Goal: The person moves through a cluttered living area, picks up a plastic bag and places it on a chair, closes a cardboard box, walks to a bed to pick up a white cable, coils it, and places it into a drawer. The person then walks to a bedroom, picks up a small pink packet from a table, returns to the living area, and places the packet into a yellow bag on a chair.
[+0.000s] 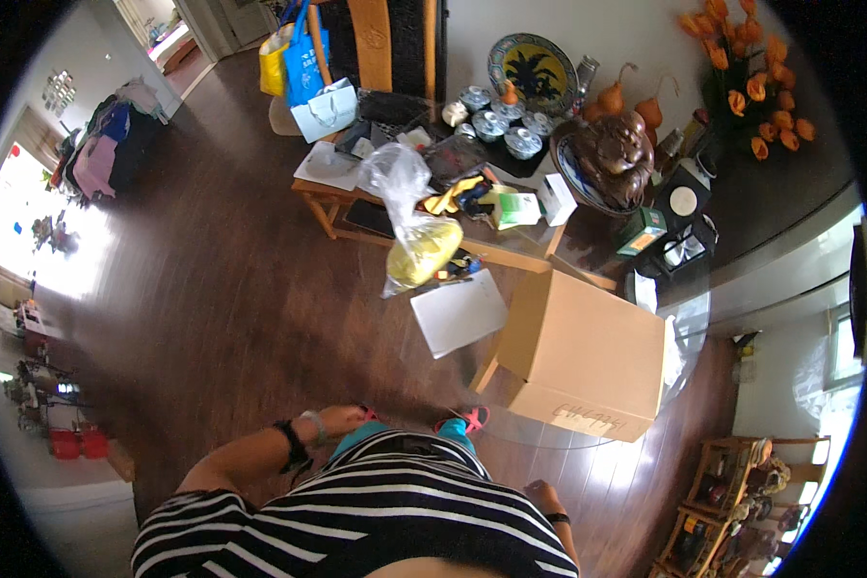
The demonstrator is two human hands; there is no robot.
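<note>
My left hand hangs in front of my left thigh, with bands on the wrist; its fingers are too blurred to read. Low on the other side, my right hand hangs beside my striped shirt, partly curled, its palm hidden. Before me a cardboard box with handwriting on one side rests over a glass tabletop. To its left lies a white sheet or pad. Beyond that is a clear plastic bag with something yellow inside. Neither hand touches these things.
A low wooden bench holds a green-and-white carton, lidded porcelain bowls and a carved wooden figure. Shopping bags stand by a wooden chair. Dark wood flooring spreads left; wooden shelves stand at the lower right.
</note>
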